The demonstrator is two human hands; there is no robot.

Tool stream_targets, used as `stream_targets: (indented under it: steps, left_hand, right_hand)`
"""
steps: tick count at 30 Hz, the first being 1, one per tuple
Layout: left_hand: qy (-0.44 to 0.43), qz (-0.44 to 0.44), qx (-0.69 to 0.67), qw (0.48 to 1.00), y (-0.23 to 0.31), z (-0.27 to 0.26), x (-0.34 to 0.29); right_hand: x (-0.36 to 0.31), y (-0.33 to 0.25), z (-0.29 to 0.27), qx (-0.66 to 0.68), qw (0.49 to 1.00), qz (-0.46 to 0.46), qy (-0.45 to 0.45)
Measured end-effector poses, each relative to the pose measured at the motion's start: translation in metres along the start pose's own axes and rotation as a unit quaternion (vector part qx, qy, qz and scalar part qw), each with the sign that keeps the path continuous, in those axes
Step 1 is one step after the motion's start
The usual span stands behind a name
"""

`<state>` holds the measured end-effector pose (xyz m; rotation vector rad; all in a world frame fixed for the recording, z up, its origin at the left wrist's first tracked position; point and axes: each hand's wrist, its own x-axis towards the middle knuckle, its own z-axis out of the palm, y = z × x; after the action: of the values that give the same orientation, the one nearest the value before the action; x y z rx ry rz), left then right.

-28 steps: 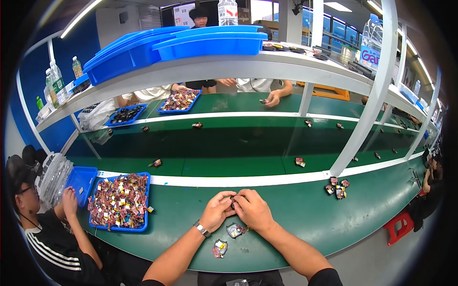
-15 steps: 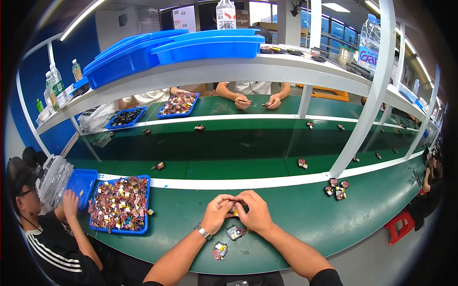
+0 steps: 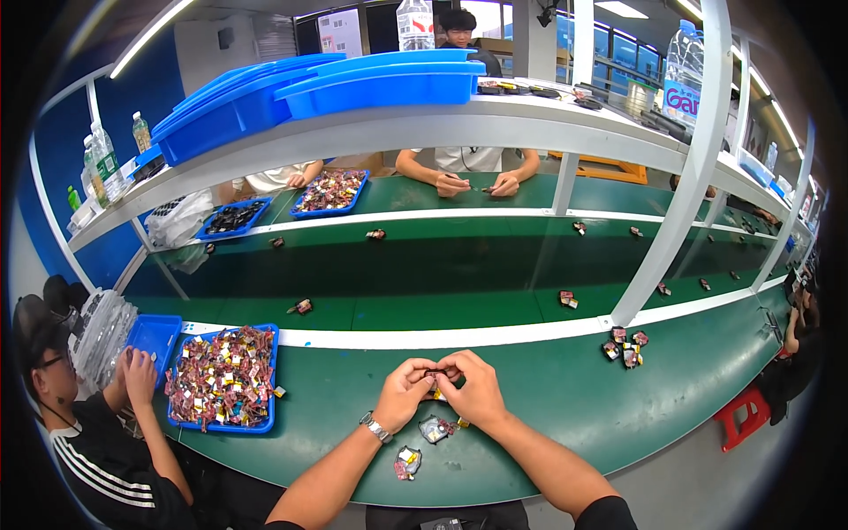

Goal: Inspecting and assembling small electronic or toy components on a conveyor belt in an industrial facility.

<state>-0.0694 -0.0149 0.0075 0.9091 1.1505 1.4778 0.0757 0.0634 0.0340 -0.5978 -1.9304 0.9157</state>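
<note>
Over the green tabletop (image 3: 521, 380), my left hand (image 3: 403, 390) and my right hand (image 3: 471, 386) meet, fingers closed from both sides on a small dark electronic part (image 3: 435, 391) with a yellow and white label. Most of that part is hidden by my fingers and thumbs. Just below my hands lies a similar assembly (image 3: 434, 430) with a clear-grey body and a dark rim. Another such assembly (image 3: 407, 463), with a yellow and white label, rests nearer the table's front edge, below my left wrist.
A blue tray (image 3: 276, 389) heaped with small wired boards stands left, beside a seated co-worker (image 3: 97, 433). Several assemblies (image 3: 631, 355) cluster at right by a white post (image 3: 658, 230). Beyond a white rail, a green belt (image 3: 442, 305) carries scattered parts. An overhead shelf (image 3: 424, 132) spans the view.
Parts on the belt have shifted slightly right. My hands stay together on the part, fingers slightly rearranged. The co-worker at left has brought both hands together, and a person's head shows behind the shelf.
</note>
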Motion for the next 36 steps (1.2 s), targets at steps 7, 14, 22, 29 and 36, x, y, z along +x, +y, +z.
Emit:
stream_targets:
  steps: [7, 14, 22, 29, 36]
  left_hand:
    - [0.011, 0.015, 0.013, 1.0, -0.002, -0.002, 0.001]
    - [0.137, 0.117, 0.018, 0.983, 0.002, -0.016, 0.016]
    - [0.132, 0.107, 0.05, 0.984, -0.004, -0.026, 0.011]
    - [0.096, 0.091, 0.1, 0.986, -0.001, -0.021, 0.012]
    - [0.039, 0.015, 0.003, 0.999, 0.007, -0.018, 0.009]
  right_hand:
    - [0.011, 0.01, -0.005, 0.015, 0.997, 0.008, -0.081]
    - [0.091, 0.11, -0.031, -0.078, 0.963, 0.21, 0.152]
    - [0.03, 0.026, -0.037, -0.158, 0.975, 0.034, -0.153]
    - [-0.026, -0.019, -0.032, -0.174, 0.898, -0.103, -0.391]
    - [0.01, -0.021, -0.024, -0.079, 0.97, 0.017, -0.228]
